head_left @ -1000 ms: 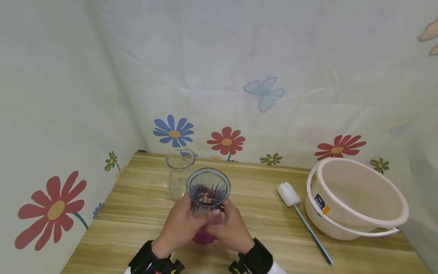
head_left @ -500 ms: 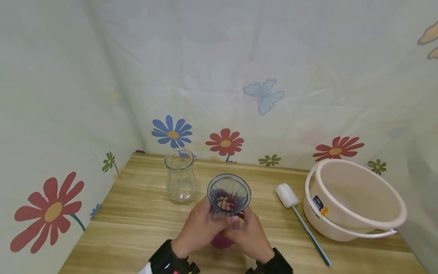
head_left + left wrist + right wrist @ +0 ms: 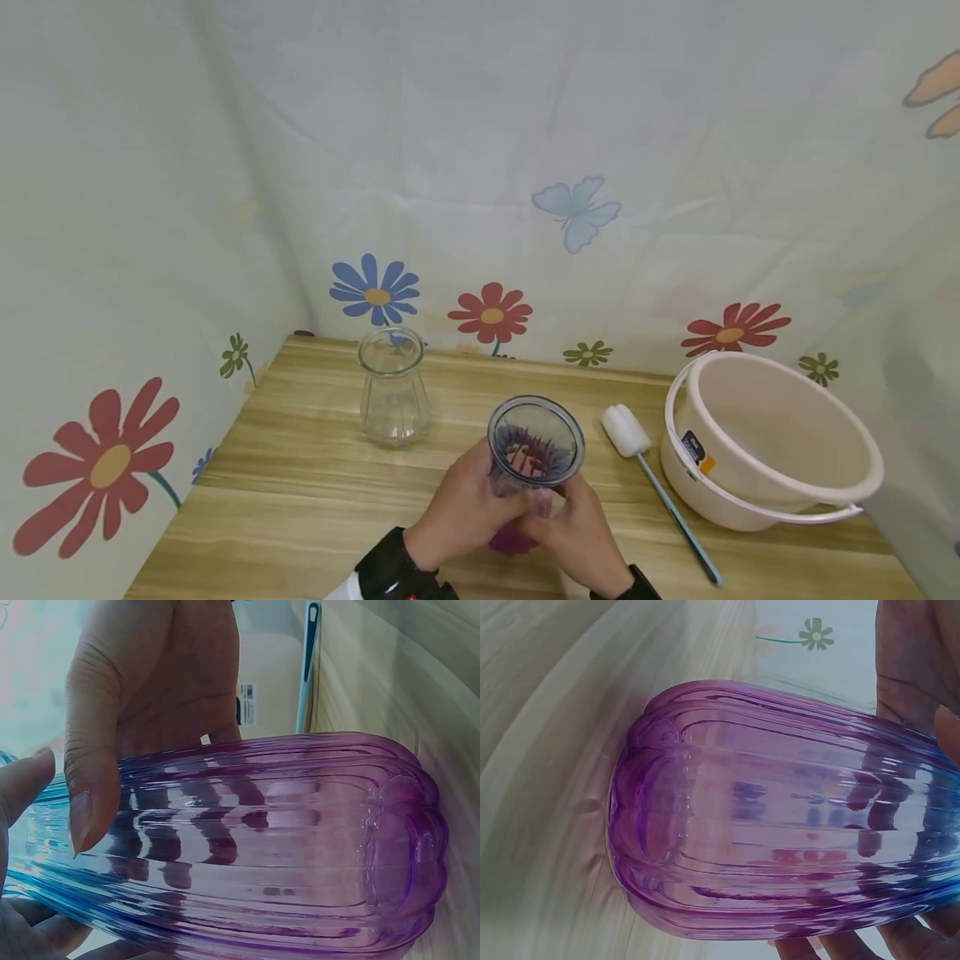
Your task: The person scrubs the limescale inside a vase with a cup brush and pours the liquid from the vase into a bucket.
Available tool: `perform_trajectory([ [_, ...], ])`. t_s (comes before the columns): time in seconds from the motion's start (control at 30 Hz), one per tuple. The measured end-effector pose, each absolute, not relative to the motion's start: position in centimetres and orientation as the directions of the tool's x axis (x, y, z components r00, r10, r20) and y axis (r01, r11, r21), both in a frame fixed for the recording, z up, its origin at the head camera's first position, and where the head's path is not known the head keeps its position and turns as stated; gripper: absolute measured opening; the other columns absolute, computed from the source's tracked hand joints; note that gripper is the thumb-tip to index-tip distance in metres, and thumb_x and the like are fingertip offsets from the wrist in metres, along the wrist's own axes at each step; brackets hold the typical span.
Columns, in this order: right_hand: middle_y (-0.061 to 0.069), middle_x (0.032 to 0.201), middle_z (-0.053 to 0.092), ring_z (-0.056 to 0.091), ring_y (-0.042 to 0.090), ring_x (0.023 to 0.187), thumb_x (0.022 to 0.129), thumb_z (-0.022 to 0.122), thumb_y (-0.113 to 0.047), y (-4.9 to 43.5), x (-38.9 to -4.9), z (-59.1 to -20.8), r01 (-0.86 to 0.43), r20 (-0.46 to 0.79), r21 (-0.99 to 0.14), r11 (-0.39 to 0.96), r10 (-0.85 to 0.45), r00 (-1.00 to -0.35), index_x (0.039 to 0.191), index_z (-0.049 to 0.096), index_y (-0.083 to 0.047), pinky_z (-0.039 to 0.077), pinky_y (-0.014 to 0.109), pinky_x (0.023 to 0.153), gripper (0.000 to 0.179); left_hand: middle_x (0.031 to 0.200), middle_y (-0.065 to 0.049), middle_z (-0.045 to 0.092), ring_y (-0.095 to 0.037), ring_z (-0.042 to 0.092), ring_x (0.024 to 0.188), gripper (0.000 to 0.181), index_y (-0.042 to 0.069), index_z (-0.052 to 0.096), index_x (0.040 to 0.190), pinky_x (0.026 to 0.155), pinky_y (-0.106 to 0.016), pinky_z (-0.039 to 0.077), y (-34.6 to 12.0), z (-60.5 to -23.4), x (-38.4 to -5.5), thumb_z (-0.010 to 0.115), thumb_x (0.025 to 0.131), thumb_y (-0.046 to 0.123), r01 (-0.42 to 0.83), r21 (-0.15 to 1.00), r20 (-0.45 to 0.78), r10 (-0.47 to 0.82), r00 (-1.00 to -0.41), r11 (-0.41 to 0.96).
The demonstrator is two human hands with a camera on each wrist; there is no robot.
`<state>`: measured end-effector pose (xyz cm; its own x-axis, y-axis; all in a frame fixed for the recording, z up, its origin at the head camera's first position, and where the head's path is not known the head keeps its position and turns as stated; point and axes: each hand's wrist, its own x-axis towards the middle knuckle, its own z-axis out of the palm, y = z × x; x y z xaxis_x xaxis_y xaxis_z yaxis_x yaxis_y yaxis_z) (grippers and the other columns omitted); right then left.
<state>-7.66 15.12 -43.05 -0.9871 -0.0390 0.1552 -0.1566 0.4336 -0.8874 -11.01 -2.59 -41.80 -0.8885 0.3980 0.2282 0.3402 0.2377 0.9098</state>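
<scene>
Head view: The vase point(image 3: 536, 437) is held upright or nearly so between both hands, above the near part of the wooden table point(image 3: 292, 483). The vase is gripped on one side by the left hand point(image 3: 467, 504), with fingers and thumb curled round the glass. The opposite side is gripped in the same way by the right hand point(image 3: 579, 533). Relative to the earlier frames, the vase and both hands are shifted to the right, nearer to the brush point(image 3: 627, 432). The glass jar point(image 3: 395, 400), partly covered one second ago by the left hand, is now fully exposed and well apart from the vase. The positions of the jar, the brush and the bucket point(image 3: 750, 490) on the table are unchanged. The brush is laid just beside the bucket.

Left wrist view: The ribbed vase is shown tinted purple at the base and blue toward the mouth. Its side is crossed by the thumb of the right hand. The brush handle and part of the bucket are seen beyond.

Right wrist view: The purple base is shown close to the table; whether contact is made cannot be told. Fingers are seen through the glass.
</scene>
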Motion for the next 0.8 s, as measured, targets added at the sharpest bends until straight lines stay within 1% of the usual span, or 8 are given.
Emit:
perform_trajectory([
  [0.17,-0.002,0.125,0.072,0.064,0.023,0.121,0.073,0.091,-0.019,16.0,-7.3,-42.9,-0.152,0.158,-0.878,0.455,-0.023,-0.987,0.129,0.064,-0.018,0.048,0.046,0.102,0.063,0.126,0.004,0.070,-0.020,0.065,0.123,0.060,0.029,0.055,0.136,0.104,-0.040,0.051,-1.6,-41.7,-11.0,0.080,0.087,0.053,0.341,0.911,0.223,0.416,-0.882,0.234],
  [0.3,-0.002,0.126,0.072,0.064,0.020,0.120,0.072,0.093,-0.021,16.3,-7.2,-42.9,-0.154,0.168,-0.867,0.474,-0.012,-0.986,0.131,0.063,-0.017,0.050,0.041,0.101,0.066,0.126,0.002,0.071,-0.022,0.066,0.123,0.063,0.027,0.055,0.138,0.103,-0.040,0.052,-1.2,-41.8,-11.0,0.080,0.087,0.054,0.355,0.900,0.229,0.419,-0.879,0.252],
  [0.53,-0.002,0.128,0.071,0.063,0.021,0.121,0.073,0.092,-0.021,17.0,-7.2,-43.3,-0.173,0.187,-0.859,0.483,-0.019,-0.982,0.134,0.061,-0.019,0.051,0.037,0.100,0.068,0.127,0.006,0.070,-0.018,0.066,0.121,0.066,0.029,0.052,0.140,0.102,-0.039,0.053,-0.8,-42.0,-11.1,0.079,0.086,0.058,0.380,0.878,0.237,0.426,-0.873,0.291],
  [0.6,-0.001,0.132,0.069,0.062,0.023,0.124,0.075,0.092,-0.022,17.2,-7.3,-43.3,-0.184,0.189,-0.858,0.480,-0.039,-0.981,0.137,0.058,-0.019,0.051,0.038,0.101,0.071,0.126,0.006,0.070,-0.017,0.066,0.120,0.068,0.030,0.052,0.140,0.102,-0.039,0.053,-0.8,-42.0,-11.1,0.079,0.085,0.060,0.381,0.871,0.233,0.421,-0.877,0.310],
  [0.7,0.003,0.142,0.063,0.057,0.028,0.132,0.079,0.090,-0.027,17.8,-7.3,-43.2,-0.190,0.171,-0.860,0.474,-0.082,-0.982,0.146,0.051,-0.019,0.051,0.045,0.104,0.078,0.126,0.005,0.071,-0.018,0.067,0.119,0.071,0.031,0.051,0.140,0.101,-0.039,0.053,-0.8,-42.1,-11.2,0.079,0.083,0.063,0.385,0.859,0.232,0.414,-0.880,0.337],
  [0.8,0.005,0.149,0.057,0.053,0.032,0.136,0.081,0.090,-0.032,18.9,-7.1,-43.1,-0.131,0.104,-0.865,0.484,-0.082,-0.991,0.150,0.047,-0.021,0.051,0.052,0.106,0.082,0.127,0.005,0.071,-0.017,0.067,0.119,0.072,0.031,0.051,0.141,0.101,-0.040,0.054,-0.9,-42.1,-11.3,0.078,0.083,0.064,0.398,0.844,0.236,0.417,-0.878,0.361],
])
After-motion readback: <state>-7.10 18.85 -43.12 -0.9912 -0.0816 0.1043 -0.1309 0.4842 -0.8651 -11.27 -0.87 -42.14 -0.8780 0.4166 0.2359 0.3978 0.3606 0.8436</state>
